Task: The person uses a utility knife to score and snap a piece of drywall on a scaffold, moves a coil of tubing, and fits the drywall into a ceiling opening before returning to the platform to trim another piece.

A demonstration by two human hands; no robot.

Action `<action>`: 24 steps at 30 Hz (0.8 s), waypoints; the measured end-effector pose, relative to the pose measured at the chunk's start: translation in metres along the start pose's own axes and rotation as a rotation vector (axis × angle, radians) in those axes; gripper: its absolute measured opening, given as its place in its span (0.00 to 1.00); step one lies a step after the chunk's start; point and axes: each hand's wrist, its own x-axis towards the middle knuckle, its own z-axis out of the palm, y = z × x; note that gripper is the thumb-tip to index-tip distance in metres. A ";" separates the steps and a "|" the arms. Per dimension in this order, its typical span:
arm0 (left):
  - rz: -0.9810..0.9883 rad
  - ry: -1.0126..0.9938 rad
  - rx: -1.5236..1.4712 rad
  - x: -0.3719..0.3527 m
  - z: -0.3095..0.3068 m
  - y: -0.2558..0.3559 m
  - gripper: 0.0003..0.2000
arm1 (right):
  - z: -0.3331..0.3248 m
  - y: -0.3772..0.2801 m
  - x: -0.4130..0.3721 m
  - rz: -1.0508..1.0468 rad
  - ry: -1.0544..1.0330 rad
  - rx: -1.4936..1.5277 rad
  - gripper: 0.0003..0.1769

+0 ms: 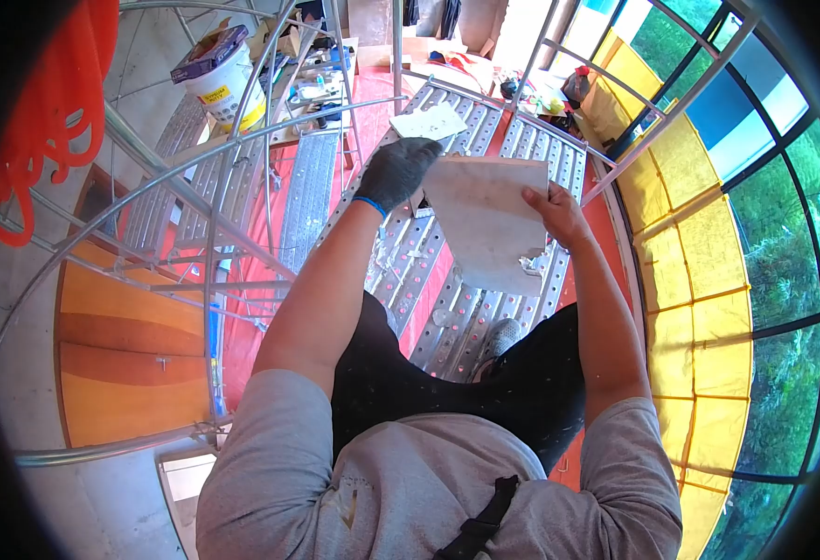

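A pale grey-white board (486, 219), flat and roughly rectangular with a ragged lower right corner, is held tilted above the metal platform. My left hand (401, 173), in a dark glove with a blue cuff, is closed at the board's upper left corner; its fingertips are partly hidden. At the right edge, my right hand (559, 215) is bare and grips the board with the thumb on its face. Just beyond the glove lies a smaller white piece (430, 122) on the platform.
Perforated metal scaffold planks (410, 271) scattered with white fragments lie under my feet. Scaffold tubes (228, 187) cross at the left, near a white bucket (228, 89) with a purple package on top. Yellow sheeting (694, 271) lines the windows at the right.
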 end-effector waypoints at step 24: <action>-0.024 -0.020 0.728 0.035 -0.027 -0.103 0.23 | -0.010 0.006 -0.001 -0.003 0.541 0.029 0.25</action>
